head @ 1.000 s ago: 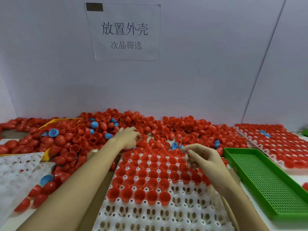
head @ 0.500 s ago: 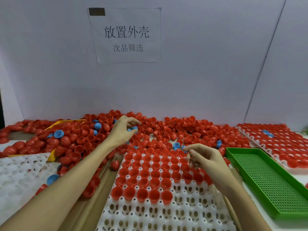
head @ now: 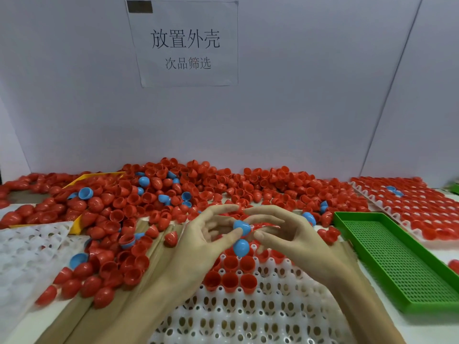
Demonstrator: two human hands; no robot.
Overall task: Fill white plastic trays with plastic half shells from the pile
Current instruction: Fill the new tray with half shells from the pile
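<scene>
A pale wall with a taped paper sign backed your bench. At far left lay a dimpled white tray, then the glossy pile of red half shells. Your left hand pinched a smooth blue shell — your right hand hung relaxed beside it — above the central tray; a perforated green tray sat right.

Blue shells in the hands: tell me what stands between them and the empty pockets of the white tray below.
Nothing visible does. The two blue shells sit at the fingertips of the left hand and right hand, above the white tray. Red shells fill the pockets right below; open ones lie nearer the person.
</scene>
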